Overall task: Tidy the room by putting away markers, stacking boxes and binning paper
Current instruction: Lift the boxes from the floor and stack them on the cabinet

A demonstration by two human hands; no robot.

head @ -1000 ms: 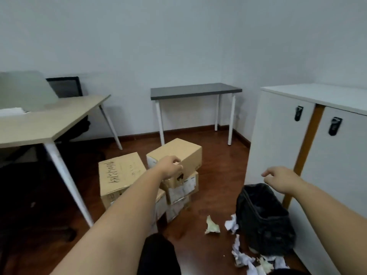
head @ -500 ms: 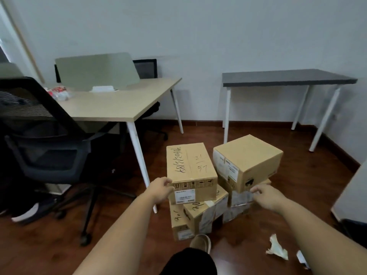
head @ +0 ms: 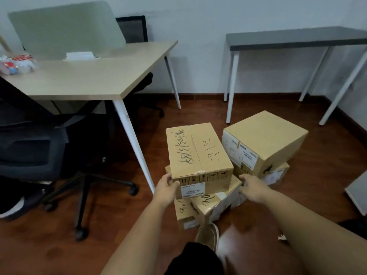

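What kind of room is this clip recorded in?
Most likely a small office or workroom. A light wood desk with a divider panel and a black swivel chair sit at left, a grey table stands by the wall, and cardboard boxes are piled on the wooden floor.

On my left stands a light wood bench (head: 89, 80) on slanted white legs, with a pale green divider panel (head: 65, 29) upright along its far edge. A small white block (head: 79, 55) lies at the foot of that panel, and a crinkled red and white packet (head: 16, 63) lies at the bench's left end. A black mesh chair (head: 132, 29) shows behind the panel. Nearer me, a dark office chair (head: 39, 151) on castors is half tucked under the bench. Against the wall to my right is a grey-topped table (head: 297, 37) with white legs. The floor (head: 59, 245) is reddish-brown wood. My tan shoe (head: 207, 234) pokes out below.
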